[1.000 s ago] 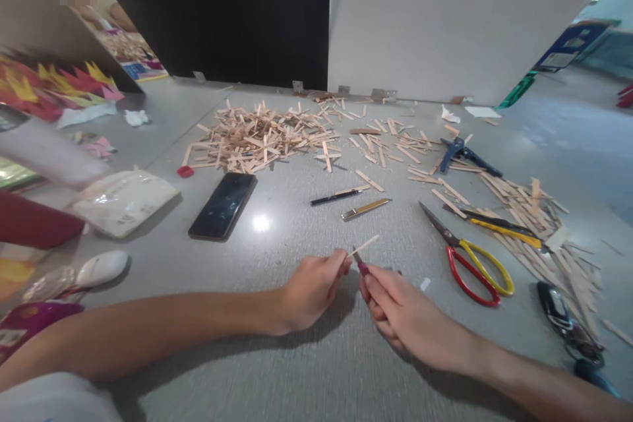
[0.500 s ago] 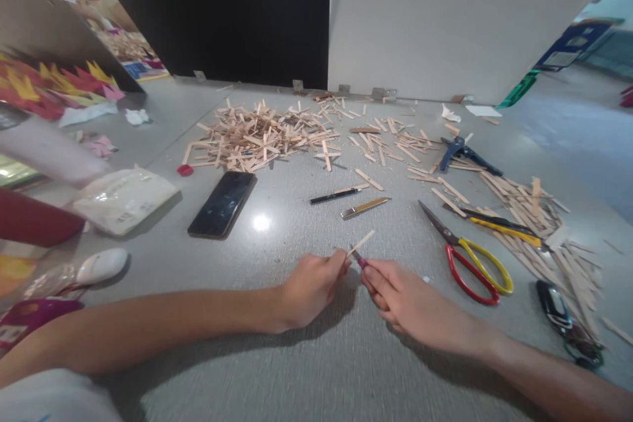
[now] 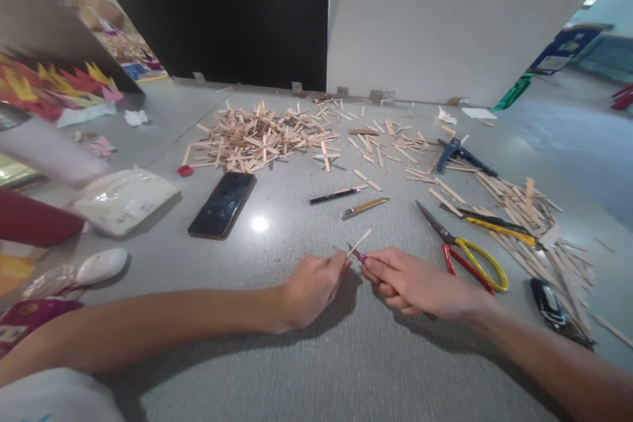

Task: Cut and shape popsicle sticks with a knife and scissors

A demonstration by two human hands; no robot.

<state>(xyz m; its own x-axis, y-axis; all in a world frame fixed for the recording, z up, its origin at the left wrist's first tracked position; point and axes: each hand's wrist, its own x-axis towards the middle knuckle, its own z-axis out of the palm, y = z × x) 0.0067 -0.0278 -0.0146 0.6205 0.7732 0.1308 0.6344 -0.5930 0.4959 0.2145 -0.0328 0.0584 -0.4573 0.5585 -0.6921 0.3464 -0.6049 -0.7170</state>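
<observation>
My left hand point(image 3: 312, 289) is closed around a thin wooden stick point(image 3: 361, 242), whose free end points up and to the right past the fingertips. Facing it, my right hand point(image 3: 410, 282) grips a small knife point(image 3: 362, 258) by its purple handle. The short blade is at the stick, close to my left fingertips; whether it touches the wood I cannot tell. Just beyond the hands lie a gold utility knife point(image 3: 364, 208) and a black pen-like tool point(image 3: 335, 196). Scissors point(image 3: 457, 242) with one red and one yellow handle rest beside my right hand, which partly covers the red loop.
A heap of wooden sticks point(image 3: 267, 135) spreads across the back, with more sticks point(image 3: 524, 211) at right. Blue-handled pliers point(image 3: 465, 155), a yellow-black cutter point(image 3: 504, 227) and a key fob point(image 3: 548, 303) lie right. A phone point(image 3: 222, 204) and plastic packet point(image 3: 128, 201) lie left.
My right hand and forearm have shifted slightly up, now covering part of the scissors' red handle. The knife has tilted flatter against the stick. My left hand stays nearly in place.
</observation>
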